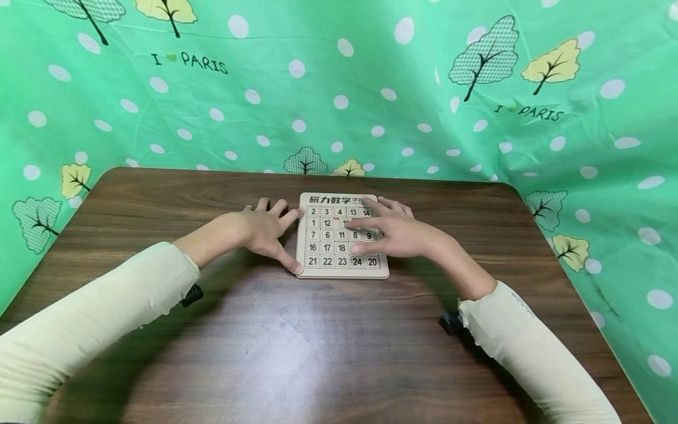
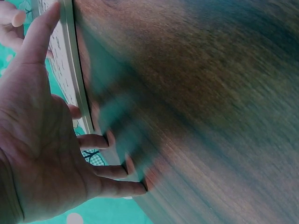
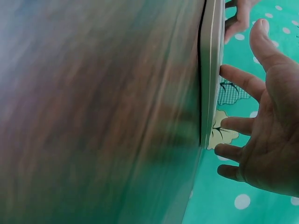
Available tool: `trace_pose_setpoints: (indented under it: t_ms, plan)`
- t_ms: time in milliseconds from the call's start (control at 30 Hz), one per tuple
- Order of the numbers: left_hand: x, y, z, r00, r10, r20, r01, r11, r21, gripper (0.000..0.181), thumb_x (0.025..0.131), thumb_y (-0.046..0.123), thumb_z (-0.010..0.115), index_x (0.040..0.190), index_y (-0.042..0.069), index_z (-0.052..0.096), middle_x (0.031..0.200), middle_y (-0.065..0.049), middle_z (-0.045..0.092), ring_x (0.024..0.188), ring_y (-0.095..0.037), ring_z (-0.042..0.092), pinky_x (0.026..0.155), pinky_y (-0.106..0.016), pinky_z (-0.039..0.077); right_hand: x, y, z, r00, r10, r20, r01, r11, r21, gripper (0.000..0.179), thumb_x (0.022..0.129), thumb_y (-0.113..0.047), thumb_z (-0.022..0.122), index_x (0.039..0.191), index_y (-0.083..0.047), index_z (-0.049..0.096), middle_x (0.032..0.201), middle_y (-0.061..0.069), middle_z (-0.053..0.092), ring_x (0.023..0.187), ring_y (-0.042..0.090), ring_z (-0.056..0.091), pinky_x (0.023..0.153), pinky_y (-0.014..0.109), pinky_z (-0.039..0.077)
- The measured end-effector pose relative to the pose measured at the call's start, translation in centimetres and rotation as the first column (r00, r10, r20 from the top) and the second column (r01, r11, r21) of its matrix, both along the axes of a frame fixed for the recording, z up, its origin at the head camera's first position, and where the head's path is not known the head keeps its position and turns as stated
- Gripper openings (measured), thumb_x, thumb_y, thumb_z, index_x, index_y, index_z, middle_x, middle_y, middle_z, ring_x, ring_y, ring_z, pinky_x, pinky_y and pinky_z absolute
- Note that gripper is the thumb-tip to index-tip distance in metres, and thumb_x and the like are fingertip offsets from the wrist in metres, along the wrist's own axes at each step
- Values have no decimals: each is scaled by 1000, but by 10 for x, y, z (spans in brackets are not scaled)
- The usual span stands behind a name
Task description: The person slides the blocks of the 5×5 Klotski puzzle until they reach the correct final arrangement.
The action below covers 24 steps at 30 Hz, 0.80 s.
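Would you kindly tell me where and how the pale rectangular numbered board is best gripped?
Probably by the near rim of the pale rectangular numbered board, thumb on top, coming from the person's side: it lies flat, and that straight border is mostly uncovered.

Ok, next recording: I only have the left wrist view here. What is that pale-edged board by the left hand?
Observer: The head view shows a number puzzle with rows of numbered tiles.
Operator: Where on it does the right hand reach?
Observer: In from its right side, with one fingertip over the second row, to the right of the 12 tile.
Operator: Can you read the bottom row?
Observer: Yes: 21, 22, 23, 24, 20.
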<state>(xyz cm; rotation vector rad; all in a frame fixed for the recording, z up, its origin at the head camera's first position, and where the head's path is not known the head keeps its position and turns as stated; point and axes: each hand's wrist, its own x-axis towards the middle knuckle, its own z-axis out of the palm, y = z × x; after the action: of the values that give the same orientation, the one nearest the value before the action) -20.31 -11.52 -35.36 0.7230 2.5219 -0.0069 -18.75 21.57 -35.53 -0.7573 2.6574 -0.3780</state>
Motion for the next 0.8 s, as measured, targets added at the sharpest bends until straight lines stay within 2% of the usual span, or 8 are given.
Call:
trace_pose_setpoints:
  t_ms: [233,500,800]
  plan:
    - [0,0,-1,1000,-12,-7,12,1000,0,141,79,97,73,182,23,12,181,-24,25,163,-63,27,124,-84,36,0,-8,-2,1000,31,0,-31,1000,-6,71,102,-68,73,165,-39,59,192,15,10,176,52,5,136,81,6]
    - [0,0,-2,1000,0,4,0,1000,-4,142,78,96,74,183,24,11,185,-23,19,167,-63,21,128,-83,31,-8,1,0,1000,-19,-19,19,1000,-10,74,103,-68,72,168,-36,55,191,18,8,174,58,6,134,83,7]
    - [-1,0,-2,1000,-4,-9,4,1000,2,143,76,98,75,182,24,14,181,-22,26,165,-61,26,126,-83,35,-12,5,2,1000,-16,-21,17,999,35,69,104,-71,68,164,-38,59,191,19,9,173,60,7,133,85,9]
